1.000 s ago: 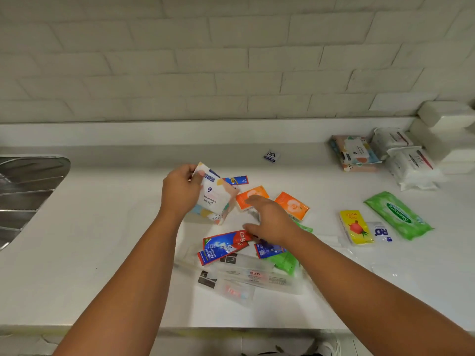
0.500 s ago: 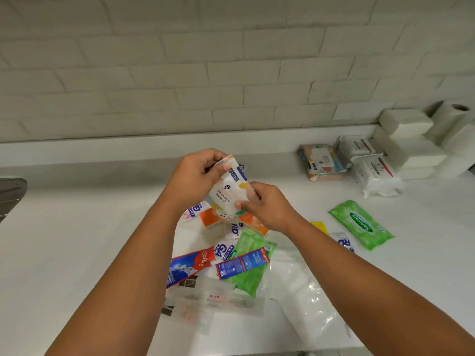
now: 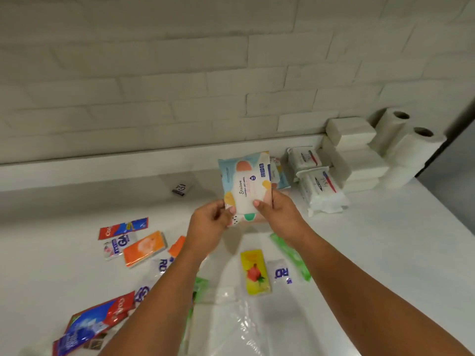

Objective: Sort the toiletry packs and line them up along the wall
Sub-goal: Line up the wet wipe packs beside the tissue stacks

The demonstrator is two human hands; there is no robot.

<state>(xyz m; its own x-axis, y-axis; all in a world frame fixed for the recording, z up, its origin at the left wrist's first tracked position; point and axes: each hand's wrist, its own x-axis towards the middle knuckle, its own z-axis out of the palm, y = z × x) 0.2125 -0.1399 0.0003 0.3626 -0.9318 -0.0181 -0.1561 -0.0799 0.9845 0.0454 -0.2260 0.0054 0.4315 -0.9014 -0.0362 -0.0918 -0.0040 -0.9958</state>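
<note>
I hold a pastel wet wipes pack (image 3: 245, 185) upright above the white counter (image 3: 385, 253), my left hand (image 3: 209, 226) gripping its lower left corner and my right hand (image 3: 279, 214) its lower right edge. Just behind it, a matching pastel pack (image 3: 281, 176) lies by the wall. Right of that sit two white wipes packs (image 3: 320, 186). Loose on the counter lie an orange sachet (image 3: 144, 249), a yellow sachet (image 3: 255, 272), a green wipes pack (image 3: 293, 255) partly under my right arm, and red-blue toothpaste sachets (image 3: 123, 227).
White folded tissue stacks (image 3: 357, 152) and two paper rolls (image 3: 408, 150) stand in the back right corner. A small dark sachet (image 3: 181, 189) lies alone near the wall. A clear plastic bag (image 3: 231, 327) spreads near the front edge between my arms.
Both hands carried the pastel wipes pack to the right, toward the packs at the wall. The view swung right, so the paper rolls came in and the sink went out.
</note>
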